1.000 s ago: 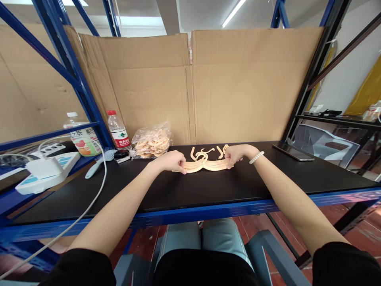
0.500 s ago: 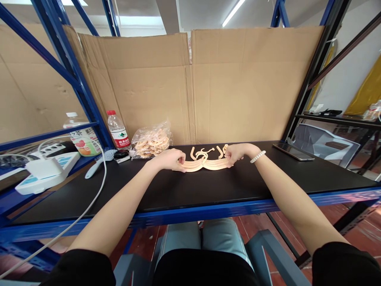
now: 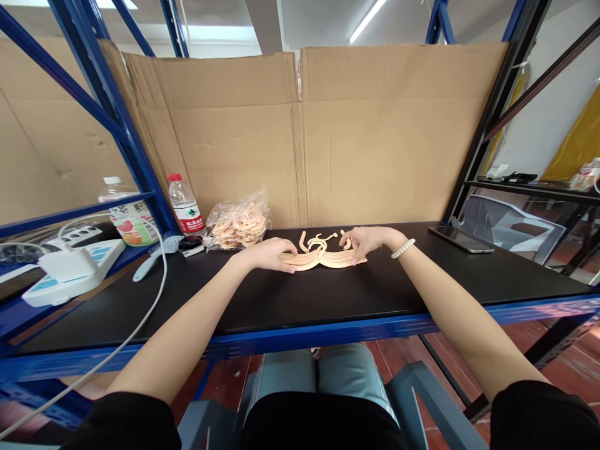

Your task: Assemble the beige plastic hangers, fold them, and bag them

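A bundle of pale beige curved strips [image 3: 338, 258] lies on the black tabletop. Its two bowed sides meet at a twisted middle. My left hand [image 3: 270, 255] holds the left end, fingers on the far side and thumb on the near side; that end is partly hidden. Over the right side is my right hand [image 3: 365, 242], its index finger and thumb spread apart and the thumb touching the strips. Just behind the middle lie thin curled pieces [image 3: 320, 240] and a short bent piece [image 3: 303, 240] of the same colour. My right hand partly covers other small pieces.
A clear bag of beige pieces [image 3: 239, 225], a red-capped water bottle [image 3: 187, 206] and a light-blue brush [image 3: 157, 256] stand or lie to the left. A white cable [image 3: 157, 300] hangs over the left side. Farther right is a phone [image 3: 461, 239]. Cardboard [image 3: 375, 137] walls the back.
My right hand has loosened from the right end and shifted slightly left, its index finger and thumb now apart. The left fingers have spread a little around the strips.
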`<act>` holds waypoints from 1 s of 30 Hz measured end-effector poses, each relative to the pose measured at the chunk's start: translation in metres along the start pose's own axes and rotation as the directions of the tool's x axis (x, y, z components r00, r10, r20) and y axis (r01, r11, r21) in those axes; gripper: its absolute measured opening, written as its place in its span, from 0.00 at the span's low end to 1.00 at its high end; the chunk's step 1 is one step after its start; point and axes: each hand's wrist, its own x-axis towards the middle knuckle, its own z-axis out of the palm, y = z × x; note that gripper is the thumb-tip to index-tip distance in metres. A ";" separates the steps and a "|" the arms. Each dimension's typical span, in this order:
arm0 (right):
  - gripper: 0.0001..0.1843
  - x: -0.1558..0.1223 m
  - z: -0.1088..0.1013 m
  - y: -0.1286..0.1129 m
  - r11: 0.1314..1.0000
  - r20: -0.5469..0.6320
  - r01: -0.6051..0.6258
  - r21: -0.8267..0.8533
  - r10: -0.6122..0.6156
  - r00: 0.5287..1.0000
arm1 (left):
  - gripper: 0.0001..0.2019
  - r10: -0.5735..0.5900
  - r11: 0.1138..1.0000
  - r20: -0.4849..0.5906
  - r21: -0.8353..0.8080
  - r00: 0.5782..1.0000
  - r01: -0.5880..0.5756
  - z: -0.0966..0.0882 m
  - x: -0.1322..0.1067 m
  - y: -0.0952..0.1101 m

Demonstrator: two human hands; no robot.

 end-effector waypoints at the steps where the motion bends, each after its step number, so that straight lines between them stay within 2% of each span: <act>1: 0.49 0.001 0.001 -0.001 1.000 0.009 -0.002 -0.007 0.002 1.000 | 0.20 0.003 1.000 0.002 -0.001 1.000 -0.003 0.000 0.000 0.000; 7: 0.44 0.003 0.006 -0.008 0.998 0.036 -0.057 -0.006 0.058 0.998 | 0.11 0.026 1.000 -0.016 0.003 1.000 -0.026 0.000 0.000 0.003; 13: 0.42 -0.001 0.005 -0.012 0.996 0.056 -0.089 0.025 0.087 0.995 | 0.11 0.043 0.999 -0.043 -0.015 0.998 -0.044 0.002 0.002 0.001; 20: 0.32 -0.002 0.005 -0.014 0.993 0.025 -0.116 0.006 0.116 0.993 | 0.10 0.030 0.999 -0.041 -0.012 0.999 -0.031 0.004 0.003 -0.002; 25: 0.33 -0.001 0.005 -0.012 0.993 0.030 -0.113 0.015 0.113 0.993 | 0.12 0.037 0.999 -0.035 -0.008 0.999 -0.038 0.004 0.003 -0.004; 28: 0.39 -0.001 0.004 -0.008 0.996 0.048 -0.078 0.031 0.076 0.996 | 0.13 0.036 0.999 -0.026 -0.022 0.999 -0.037 0.002 0.002 -0.004; 30: 0.40 -0.001 0.002 -0.005 0.998 0.022 -0.039 0.040 0.038 0.999 | 0.11 0.028 0.999 -0.035 -0.041 0.999 -0.030 -0.001 0.001 -0.004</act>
